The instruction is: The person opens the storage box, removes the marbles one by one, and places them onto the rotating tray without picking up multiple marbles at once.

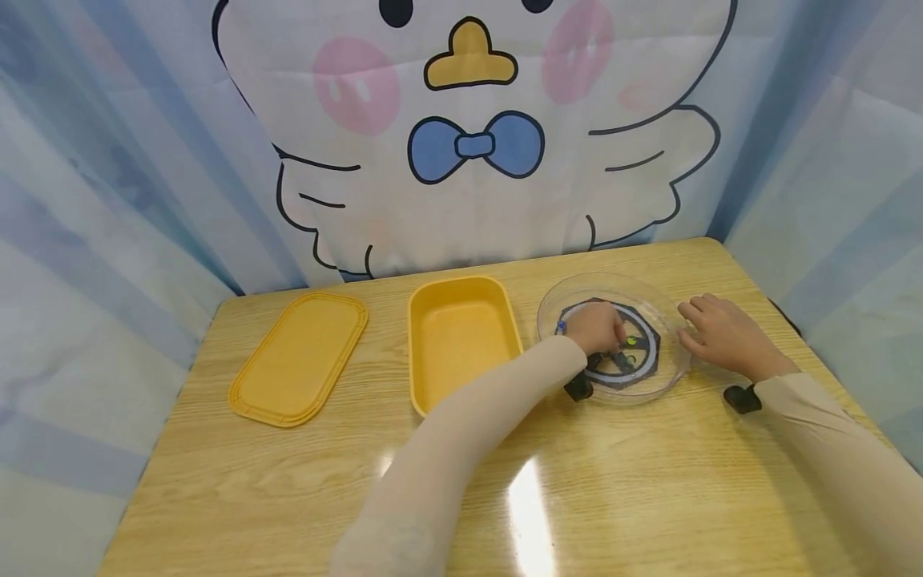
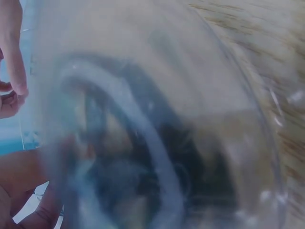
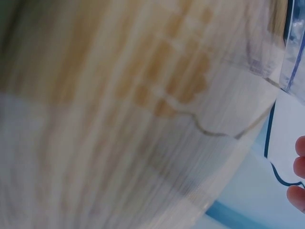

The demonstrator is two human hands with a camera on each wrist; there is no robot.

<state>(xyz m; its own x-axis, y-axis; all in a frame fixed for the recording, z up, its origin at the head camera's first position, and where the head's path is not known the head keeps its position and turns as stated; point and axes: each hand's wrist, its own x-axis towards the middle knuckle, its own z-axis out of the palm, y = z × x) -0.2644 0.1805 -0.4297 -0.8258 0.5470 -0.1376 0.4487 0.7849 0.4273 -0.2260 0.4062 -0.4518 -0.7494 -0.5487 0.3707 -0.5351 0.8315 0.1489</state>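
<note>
A round clear plastic dish (image 1: 667,385) sits at the right of the table. Inside it lies a dark hexagonal piece (image 1: 652,349) with a pale ring and small yellow-green spots. My left hand (image 1: 597,327) reaches over the dish, fingers bent down toward the piece's middle; I cannot tell whether they pinch anything. The left wrist view shows the dish's curved wall (image 2: 238,95) close up and blurred. At the dish's right rim, my right hand (image 1: 724,332) hovers with loosely bent fingers. Its fingertips (image 3: 299,167) show at the edge of the right wrist view, holding nothing.
Left of the dish stands an open yellow box (image 1: 457,320), partly covered by the left sleeve (image 1: 461,449). Farther left a flat yellow lid (image 1: 299,357) lies on the wooden table (image 1: 252,497). A printed curtain (image 1: 476,216) hangs behind the table and at both sides.
</note>
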